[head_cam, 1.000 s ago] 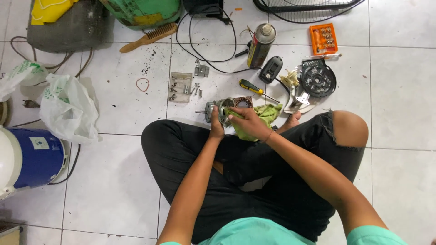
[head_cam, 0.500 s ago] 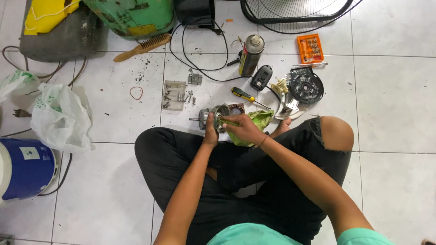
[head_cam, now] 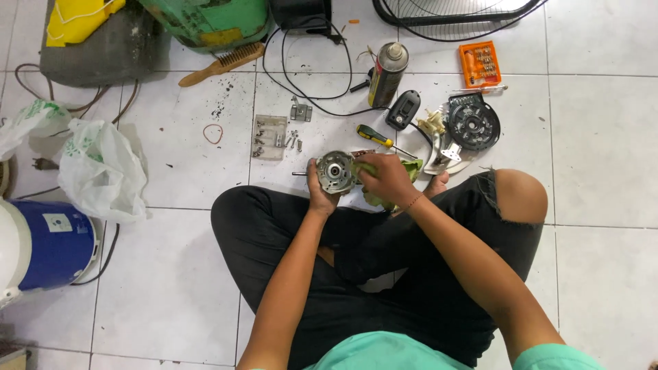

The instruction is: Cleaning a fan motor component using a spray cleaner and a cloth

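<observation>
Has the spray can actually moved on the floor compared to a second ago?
No. The spray can stands beside the black switch box and the cable as before; only the camera view has shifted.

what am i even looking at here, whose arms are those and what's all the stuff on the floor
This is one picture from a camera worn on a person's head, looking straight down. The arms are that person's own; they sit cross-legged on a white tiled floor.

The left hand holds a round metal motor part with a thin shaft sticking out to the side. The right hand presses a green cloth against it.

Spread on the floor in front: a screwdriver with a yellow and black handle, a spray can, a small orange case of bits, a black round fan part, loose screws on a clear packet, and a wooden brush. To the side lie white plastic bags and a blue and white tub.
</observation>
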